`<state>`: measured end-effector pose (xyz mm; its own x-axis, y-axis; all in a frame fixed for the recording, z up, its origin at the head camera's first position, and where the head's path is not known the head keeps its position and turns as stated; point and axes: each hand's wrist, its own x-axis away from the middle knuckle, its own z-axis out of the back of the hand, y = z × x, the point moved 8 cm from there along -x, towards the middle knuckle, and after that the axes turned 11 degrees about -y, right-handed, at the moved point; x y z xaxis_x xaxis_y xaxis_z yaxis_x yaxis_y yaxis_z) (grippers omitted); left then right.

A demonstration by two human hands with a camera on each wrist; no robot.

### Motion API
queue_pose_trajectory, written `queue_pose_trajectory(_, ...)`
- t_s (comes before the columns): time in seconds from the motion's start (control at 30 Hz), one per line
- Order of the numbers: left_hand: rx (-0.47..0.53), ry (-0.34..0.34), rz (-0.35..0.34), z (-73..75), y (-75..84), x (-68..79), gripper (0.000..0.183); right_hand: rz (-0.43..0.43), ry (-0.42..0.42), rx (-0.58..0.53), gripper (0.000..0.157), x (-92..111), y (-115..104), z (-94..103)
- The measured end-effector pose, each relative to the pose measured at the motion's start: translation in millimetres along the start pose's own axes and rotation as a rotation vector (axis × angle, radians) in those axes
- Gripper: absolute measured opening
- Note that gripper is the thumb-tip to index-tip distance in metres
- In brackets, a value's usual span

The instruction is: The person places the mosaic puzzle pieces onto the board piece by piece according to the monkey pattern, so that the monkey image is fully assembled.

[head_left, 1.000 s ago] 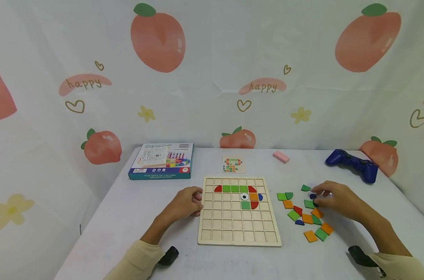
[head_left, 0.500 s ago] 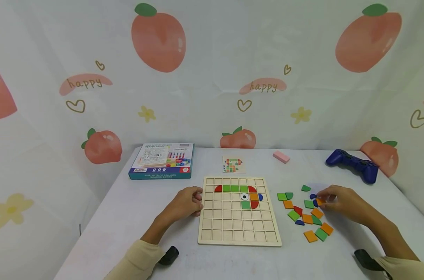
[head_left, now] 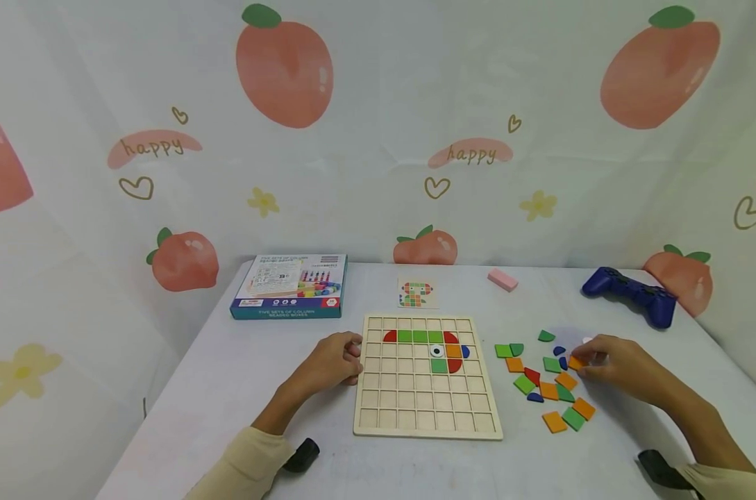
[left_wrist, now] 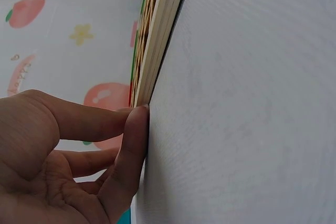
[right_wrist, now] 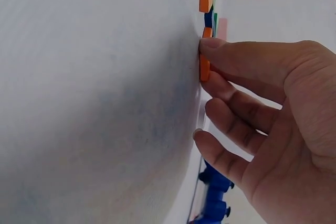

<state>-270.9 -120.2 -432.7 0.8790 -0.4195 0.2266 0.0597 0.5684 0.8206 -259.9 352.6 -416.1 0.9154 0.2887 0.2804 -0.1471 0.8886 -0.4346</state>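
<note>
At the left edge of a wooden grid board [head_left: 390, 403], my left hand [head_left: 335, 362] pinches the rim between thumb and fingers; the left wrist view shows the fingertips at the board's corner [left_wrist: 152, 77]. Red, green, orange and blue tiles and a white eye disc [head_left: 437, 351] fill some upper cells. My right hand [head_left: 624, 368] holds an orange square tile [head_left: 575, 363] by its edges at the pile's right side. In the right wrist view the thumb lies on this orange tile [right_wrist: 205, 69] low over the tabletop. Two dark blue pieces [head_left: 559, 351] lie just left of it.
Loose tiles [head_left: 549, 391] are scattered right of the board. A small white piece [head_left: 586, 340] peeks out behind the right hand. Along the back stand a box [head_left: 288, 286], a pattern card [head_left: 417, 294], a pink block [head_left: 502, 280] and a blue game controller [head_left: 630, 295].
My right hand has moved right and slightly down, away from the dark blue pieces, and the orange tile has shifted right with it. My left hand stays at the board.
</note>
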Motion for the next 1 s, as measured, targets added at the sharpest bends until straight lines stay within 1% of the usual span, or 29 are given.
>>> queue_pose_trajectory(0.2,-0.002,0.005,0.003,0.2,-0.7,0.0,0.052,0.02,0.031,-0.009,0.027,3,-7,2.8)
queue_pose_trajectory(0.37,0.007,0.009,0.009,0.2,0.1,0.7,0.052,0.046,0.046,0.01,0.032,2,-22,4.2)
queue_pose_trajectory(0.5,0.004,0.01,0.013,0.0,0.1,1.1,0.052,0.078,0.058,0.019,0.031,-2,-36,2.8)
queue_pose_trajectory(0.67,0.002,0.017,0.008,0.8,0.4,1.8,0.052,0.109,0.046,0.006,0.03,-12,-58,-2.5)
queue_pose_trajectory(0.9,-0.006,0.015,0.008,0.5,1.4,2.7,0.052,0.131,0.0,-0.006,0.034,-29,-92,-10.3)
queue_pose_trajectory(1.0,-0.013,0.016,0.008,1.1,2.2,2.7,0.052,0.157,-0.01,-0.013,0.033,-37,-106,-14.8)
